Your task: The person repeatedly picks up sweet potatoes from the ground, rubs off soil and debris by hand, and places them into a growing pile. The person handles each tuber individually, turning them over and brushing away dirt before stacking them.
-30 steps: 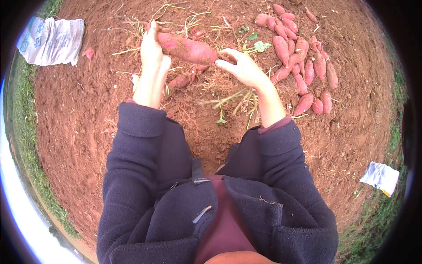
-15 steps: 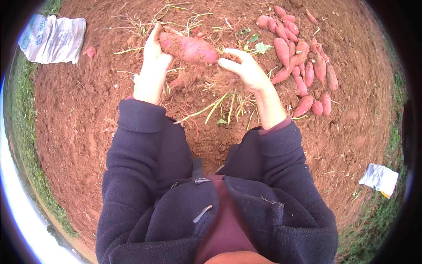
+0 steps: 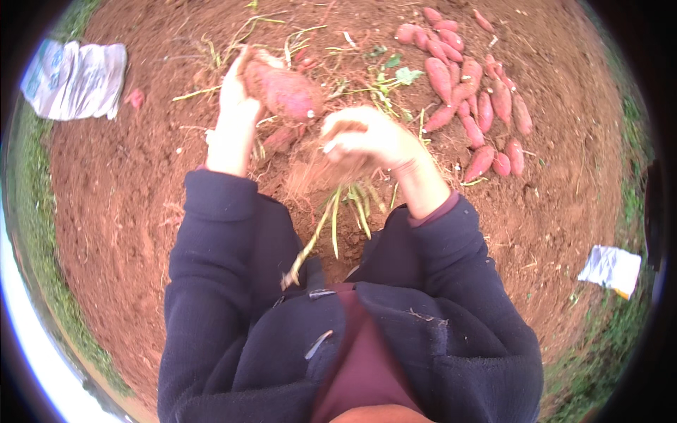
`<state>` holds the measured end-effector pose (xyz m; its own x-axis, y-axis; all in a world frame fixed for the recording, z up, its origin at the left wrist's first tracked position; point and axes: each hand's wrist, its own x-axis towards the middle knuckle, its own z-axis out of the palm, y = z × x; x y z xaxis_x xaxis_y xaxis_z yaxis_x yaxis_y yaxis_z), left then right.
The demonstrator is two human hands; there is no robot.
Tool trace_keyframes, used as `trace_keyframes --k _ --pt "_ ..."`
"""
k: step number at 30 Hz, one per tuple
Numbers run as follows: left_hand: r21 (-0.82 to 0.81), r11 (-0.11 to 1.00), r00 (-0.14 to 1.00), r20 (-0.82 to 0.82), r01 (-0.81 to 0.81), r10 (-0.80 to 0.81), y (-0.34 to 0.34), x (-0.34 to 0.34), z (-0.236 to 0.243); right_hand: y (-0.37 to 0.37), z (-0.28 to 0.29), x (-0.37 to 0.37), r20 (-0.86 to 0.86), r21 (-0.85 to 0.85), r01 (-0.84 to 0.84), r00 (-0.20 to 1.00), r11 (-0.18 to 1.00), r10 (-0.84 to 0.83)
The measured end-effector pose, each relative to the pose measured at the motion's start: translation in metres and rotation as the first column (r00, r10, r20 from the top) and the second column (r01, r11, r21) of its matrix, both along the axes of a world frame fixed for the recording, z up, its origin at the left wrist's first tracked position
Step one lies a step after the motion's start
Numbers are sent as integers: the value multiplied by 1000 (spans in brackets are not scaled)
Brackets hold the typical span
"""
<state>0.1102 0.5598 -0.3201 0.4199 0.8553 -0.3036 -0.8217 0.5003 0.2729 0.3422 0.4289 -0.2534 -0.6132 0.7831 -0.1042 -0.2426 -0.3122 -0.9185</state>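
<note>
Left hand (image 3: 233, 116) grips sweet potato (image 3: 282, 90); right hand (image 3: 363, 137) closed on vine stems (image 3: 338, 211). Hard tugging could snap the root or loosen grip.

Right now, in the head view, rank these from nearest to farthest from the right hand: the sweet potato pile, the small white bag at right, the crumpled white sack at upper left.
Measured from the right hand:
1. Sweet potato pile, just to its right.
2. Small white bag, far right by the grass.
3. Crumpled white sack, far upper left, beyond the left hand.
</note>
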Motion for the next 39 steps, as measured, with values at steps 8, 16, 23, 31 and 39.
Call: trace_keyframes --k 8,16,23,31,39 --pt "188 977 988 -103 -97 118 6 -27 21 10 -35 6 765 345 -287 638 894 -90" --pt "297 955 913 -396 23 101 -20 10 35 22 -47 -14 278 205 243 914 948 -295" --pt "329 944 669 -696 -23 259 -29 40 41 18 -60 -36 -70 -168 378 916 910 -394" --pt "482 832 220 -874 273 434 -46 67 30 16 -60 -39 321 360 538 695 762 -643" --pt "545 770 22 -821 332 571 -30 58 26 17 -53 -36 225 196 532 793 824 -566"
